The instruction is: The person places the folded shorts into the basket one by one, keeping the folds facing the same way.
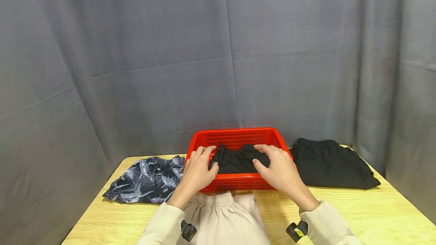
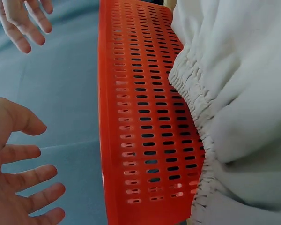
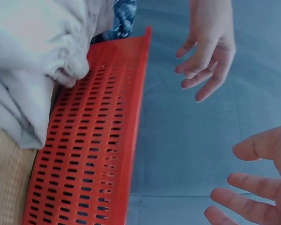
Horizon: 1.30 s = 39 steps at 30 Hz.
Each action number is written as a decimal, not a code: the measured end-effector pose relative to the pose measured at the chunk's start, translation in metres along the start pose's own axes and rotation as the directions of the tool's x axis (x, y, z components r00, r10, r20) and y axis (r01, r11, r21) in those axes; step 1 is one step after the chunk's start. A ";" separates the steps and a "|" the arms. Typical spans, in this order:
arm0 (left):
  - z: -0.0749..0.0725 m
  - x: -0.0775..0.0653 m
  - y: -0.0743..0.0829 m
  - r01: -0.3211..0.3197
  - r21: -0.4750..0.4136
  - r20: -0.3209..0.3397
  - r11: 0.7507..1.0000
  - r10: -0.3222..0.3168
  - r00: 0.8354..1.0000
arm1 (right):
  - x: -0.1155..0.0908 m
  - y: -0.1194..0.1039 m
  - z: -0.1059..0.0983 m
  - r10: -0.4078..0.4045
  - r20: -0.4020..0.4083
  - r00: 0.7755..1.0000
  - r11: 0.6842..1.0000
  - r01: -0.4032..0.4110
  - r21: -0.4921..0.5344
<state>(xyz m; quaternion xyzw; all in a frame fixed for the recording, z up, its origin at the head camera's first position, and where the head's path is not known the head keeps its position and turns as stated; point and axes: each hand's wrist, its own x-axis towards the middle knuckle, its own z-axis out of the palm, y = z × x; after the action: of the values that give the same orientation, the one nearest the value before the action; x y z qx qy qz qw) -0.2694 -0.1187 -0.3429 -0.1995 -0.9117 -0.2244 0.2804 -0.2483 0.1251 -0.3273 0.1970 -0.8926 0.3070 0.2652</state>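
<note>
Both hands hover over a red plastic basket (image 1: 238, 186) with slotted walls, palms facing each other and fingers loosely spread. Black cloth (image 1: 235, 162) lies bunched inside it, its kind hidden by its folds. My left hand (image 1: 199, 169) is at the basket's near left side, the right hand (image 1: 280, 167) at its near right. Neither holds anything; in the left wrist view, the left fingers (image 2: 37, 178) stand apart above the rim. Beige pants with a gathered elastic waistband (image 1: 221, 214) lie before the basket, waistband towards its front wall.
Patterned black-and-grey shorts (image 1: 150, 179) with a gathered waist lie left of the basket. Black shorts (image 1: 330, 165) lie flat to its right. Everything stands on a light wooden table (image 1: 347, 214), with a grey curtain (image 1: 170, 67) behind and at the sides.
</note>
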 end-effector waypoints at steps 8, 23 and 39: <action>-0.007 -0.011 0.000 -0.025 -0.065 -0.052 0.998 0.022 0.998 | -0.013 -0.005 -0.006 0.004 -0.025 1.000 0.995 -0.001 0.099; -0.016 -0.041 -0.020 0.091 -0.158 -0.095 0.983 -0.107 0.990 | -0.037 -0.004 -0.014 0.105 -0.022 0.994 0.962 -0.096 0.254; -0.020 -0.081 -0.055 0.307 -0.247 -0.041 0.919 -0.327 0.944 | -0.049 0.012 0.003 0.266 0.278 0.923 0.799 -0.372 0.472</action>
<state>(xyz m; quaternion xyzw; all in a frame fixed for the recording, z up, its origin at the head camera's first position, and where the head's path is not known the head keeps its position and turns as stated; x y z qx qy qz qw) -0.2261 -0.1933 -0.3930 -0.0720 -0.8864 -0.3822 0.2512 -0.2175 0.1412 -0.3642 0.1364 -0.8193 0.5540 0.0568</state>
